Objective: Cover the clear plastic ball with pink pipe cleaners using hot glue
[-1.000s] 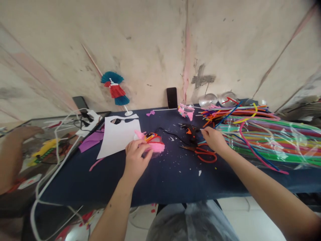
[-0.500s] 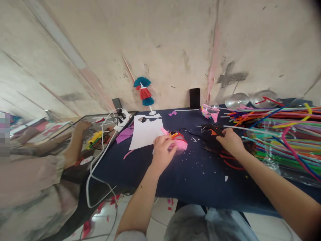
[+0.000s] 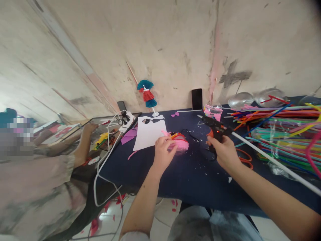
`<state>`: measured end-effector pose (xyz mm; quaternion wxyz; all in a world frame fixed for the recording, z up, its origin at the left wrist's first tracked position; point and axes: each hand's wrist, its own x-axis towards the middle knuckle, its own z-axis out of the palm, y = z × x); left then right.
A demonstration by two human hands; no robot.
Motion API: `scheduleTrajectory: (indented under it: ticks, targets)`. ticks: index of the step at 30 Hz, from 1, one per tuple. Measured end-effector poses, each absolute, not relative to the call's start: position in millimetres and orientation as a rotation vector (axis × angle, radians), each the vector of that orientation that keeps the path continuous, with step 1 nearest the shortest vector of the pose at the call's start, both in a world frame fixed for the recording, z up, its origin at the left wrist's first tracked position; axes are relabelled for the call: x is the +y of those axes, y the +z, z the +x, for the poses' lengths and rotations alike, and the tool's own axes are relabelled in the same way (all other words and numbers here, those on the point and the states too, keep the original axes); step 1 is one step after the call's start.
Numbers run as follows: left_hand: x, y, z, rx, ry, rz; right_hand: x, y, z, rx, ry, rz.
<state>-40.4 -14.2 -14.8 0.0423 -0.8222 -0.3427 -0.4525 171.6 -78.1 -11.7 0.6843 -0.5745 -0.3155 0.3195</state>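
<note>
My right hand (image 3: 227,153) is wrapped round the grip of a black hot glue gun (image 3: 216,128) with an orange trigger, raised over the table. A long white glue stick (image 3: 273,159) sticks out of its rear, and a small red light glows on its body. My left hand (image 3: 163,150) pinches the near-left side of a rounded pink craft piece (image 3: 183,144) with red and orange parts on top. The gun's nozzle points left and away, apart from that piece. Under and beyond my left hand lies a white paper sheet (image 3: 147,134) with cut-outs.
Bundles of coloured pipe cleaners (image 3: 281,137) fill the right side. A phone (image 3: 197,99) leans on the wall, near a teal-and-red paper figure (image 3: 147,95). White scraps dot the dark blue tablecloth (image 3: 185,187). At left, a co-worker's arm (image 3: 84,144) rests near a power strip (image 3: 127,121).
My right hand has lifted the glue gun off the table and tilted it, bringing its glue stick into view. My left hand stays on the pink piece. The view has shifted slightly.
</note>
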Motion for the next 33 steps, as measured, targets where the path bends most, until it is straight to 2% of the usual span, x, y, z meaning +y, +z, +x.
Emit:
scheduleTrajectory:
  ticks: [5, 15, 33]
  targets:
    - [-15, -21, -44, -1.106, -1.473, -2.507, -77, -16, 135, -0.848, 0.648, -1.480]
    - [-18, -31, -48, -1.147, -1.592, -2.490, -66, -25, 100, -1.027, 0.580, -1.416]
    - [-16, -30, -51, -1.183, -1.666, -2.501, -50, -44, 93, -0.866, 0.719, -1.345]
